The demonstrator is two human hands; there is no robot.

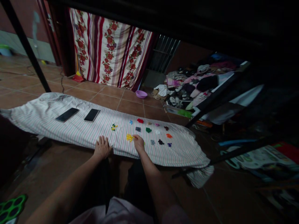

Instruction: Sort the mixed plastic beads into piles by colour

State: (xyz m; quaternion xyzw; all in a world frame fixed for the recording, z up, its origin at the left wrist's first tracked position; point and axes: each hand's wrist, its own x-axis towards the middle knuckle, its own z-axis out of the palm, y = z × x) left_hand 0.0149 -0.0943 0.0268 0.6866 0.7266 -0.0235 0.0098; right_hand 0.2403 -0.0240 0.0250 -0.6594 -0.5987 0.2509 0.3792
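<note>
The yellow pile (129, 137) is apparently being picked by right hand (139, 143), grasp unclear; leftward, left hand (102, 148) is laid open; precision seems needed.

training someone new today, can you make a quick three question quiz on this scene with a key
1. True or false: the left hand is clenched in a fist.
2. How many smartphones lie on the striped cloth?
3. Which pile is nearest the fingertips of the right hand? A red, B yellow, C orange.

Key: 1 false, its fingers are extended; 2 two; 3 B, the yellow pile.
</note>
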